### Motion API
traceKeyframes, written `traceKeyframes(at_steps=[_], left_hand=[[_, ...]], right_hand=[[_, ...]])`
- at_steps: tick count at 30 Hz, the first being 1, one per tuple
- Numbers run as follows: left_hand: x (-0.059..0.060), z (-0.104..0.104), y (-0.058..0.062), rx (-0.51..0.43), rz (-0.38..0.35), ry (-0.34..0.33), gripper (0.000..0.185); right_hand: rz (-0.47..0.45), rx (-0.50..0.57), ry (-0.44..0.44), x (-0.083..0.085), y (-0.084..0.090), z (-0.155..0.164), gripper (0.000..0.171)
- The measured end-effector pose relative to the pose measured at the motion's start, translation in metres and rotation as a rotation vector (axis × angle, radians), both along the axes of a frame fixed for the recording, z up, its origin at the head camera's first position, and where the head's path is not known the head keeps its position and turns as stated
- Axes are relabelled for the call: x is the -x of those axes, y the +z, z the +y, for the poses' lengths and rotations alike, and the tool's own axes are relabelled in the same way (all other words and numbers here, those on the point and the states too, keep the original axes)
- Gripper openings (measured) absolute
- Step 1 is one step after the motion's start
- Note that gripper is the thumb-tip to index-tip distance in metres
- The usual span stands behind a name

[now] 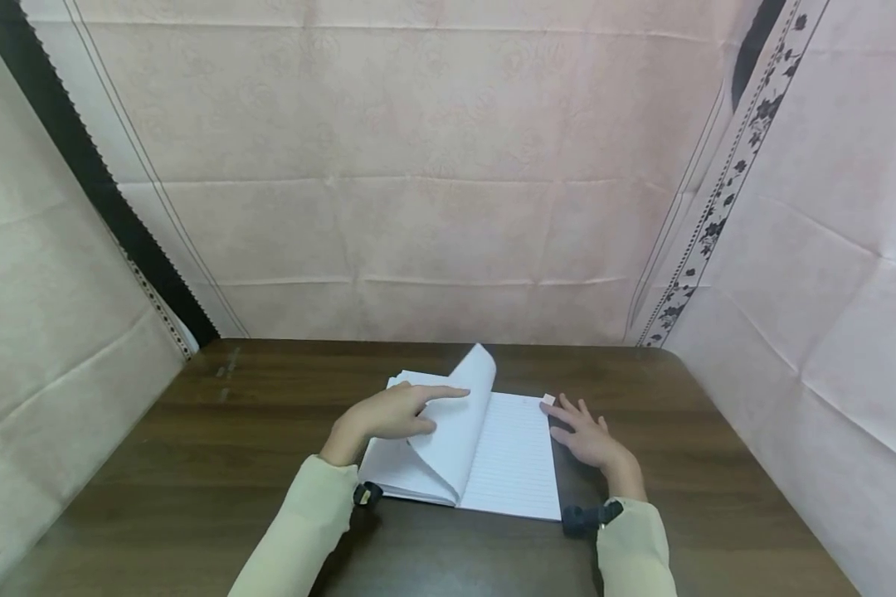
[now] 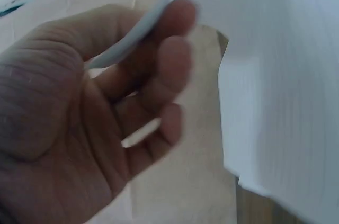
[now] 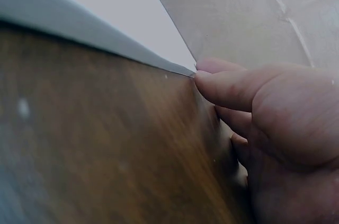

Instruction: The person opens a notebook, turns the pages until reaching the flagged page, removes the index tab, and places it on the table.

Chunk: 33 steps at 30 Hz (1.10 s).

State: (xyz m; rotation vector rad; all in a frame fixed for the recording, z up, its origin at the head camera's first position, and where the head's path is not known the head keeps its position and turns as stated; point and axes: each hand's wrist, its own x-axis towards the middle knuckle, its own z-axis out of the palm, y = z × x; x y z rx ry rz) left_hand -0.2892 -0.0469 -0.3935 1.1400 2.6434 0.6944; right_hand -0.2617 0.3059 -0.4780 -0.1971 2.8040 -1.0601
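An open notebook (image 1: 520,456) with lined pages lies on the wooden table. One leaf (image 1: 459,448) stands up from its left half and curls over. My left hand (image 1: 399,410) holds this leaf, its index finger stretched across the paper. In the left wrist view, the leaf's curled edge (image 2: 124,46) runs between the fingers of the left hand (image 2: 100,113). At the notebook's top right corner, my right hand (image 1: 586,435) touches the paper with its fingertips, the other fingers spread. The right wrist view shows the right hand (image 3: 286,118) with its fingertips right at the page corner (image 3: 180,68).
The dark brown table (image 1: 194,473) extends around the notebook on all sides. Pale creased cloth (image 1: 433,232) hangs behind it and along both sides. Black straps sit on both wrists, below pale sleeves (image 1: 306,514).
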Motion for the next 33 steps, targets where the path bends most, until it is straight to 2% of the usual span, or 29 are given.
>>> traceKeyframes(at_steps=[6, 9, 12, 19, 22, 27, 29, 31, 33], left_hand=[[0.0, -0.014, 0.002, 0.213, -0.164, 0.088, 0.069], [-0.002, -0.017, 0.001, 0.277, -0.235, 0.114, 0.067], [-0.004, -0.02, 0.0, 0.301, -0.295, 0.129, 0.063], [-0.006, -0.026, -0.001, 0.289, -0.44, 0.144, 0.06], [-0.007, -0.027, -0.002, 0.298, -0.46, 0.18, 0.061], [-0.008, -0.027, -0.006, 0.272, -0.488, 0.315, 0.063], [-0.007, -0.026, -0.007, 0.274, -0.476, 0.351, 0.062], [-0.006, -0.026, -0.009, 0.3, -0.431, 0.347, 0.06], [-0.004, -0.026, -0.011, 0.327, -0.377, 0.315, 0.06]], right_hand=[[0.008, 0.007, 0.008, 0.001, -0.001, 0.001, 0.054], [0.013, 0.008, 0.012, 0.002, -0.003, 0.001, 0.059], [0.017, 0.01, 0.014, 0.001, -0.002, 0.001, 0.063], [0.012, 0.004, 0.014, 0.002, -0.001, 0.0, 0.067], [0.006, 0.005, 0.01, 0.001, -0.001, 0.0, 0.069], [0.01, 0.017, 0.008, 0.0, 0.001, -0.001, 0.068], [0.014, 0.014, 0.007, 0.0, 0.001, 0.0, 0.068], [0.015, 0.013, 0.007, 0.0, 0.0, 0.0, 0.068], [0.013, 0.01, 0.005, 0.0, -0.001, 0.001, 0.068]])
